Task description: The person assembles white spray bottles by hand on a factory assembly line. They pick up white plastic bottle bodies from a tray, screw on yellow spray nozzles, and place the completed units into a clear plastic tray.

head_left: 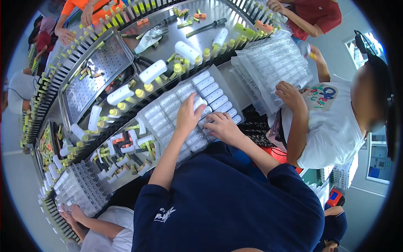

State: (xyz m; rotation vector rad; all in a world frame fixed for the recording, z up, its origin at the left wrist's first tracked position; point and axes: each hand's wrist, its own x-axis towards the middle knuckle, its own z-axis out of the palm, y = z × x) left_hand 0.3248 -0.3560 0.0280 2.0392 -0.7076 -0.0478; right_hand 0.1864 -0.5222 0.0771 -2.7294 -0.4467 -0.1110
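In front of me lies a clear plastic blister tray [168,109] with rows of long pockets. White rounded oblong casings [215,93] fill its far right part, and the pockets on the left show no casings. My left hand [187,115] is closed over the tray, with a white casing [200,103] between thumb and fingers. Close beside it, my right hand [224,127] rests on the tray's right part with bent, spread fingers. What lies under those fingertips is partly hidden.
Beyond the tray runs a rack line with yellow-topped posts [177,68], some carrying white casings. Stacked clear trays [273,63] stand right, by a co-worker's hand [289,95]. Mixed white, yellow and orange parts [126,147] lie left. Another co-worker handles a tray [82,189] lower left.
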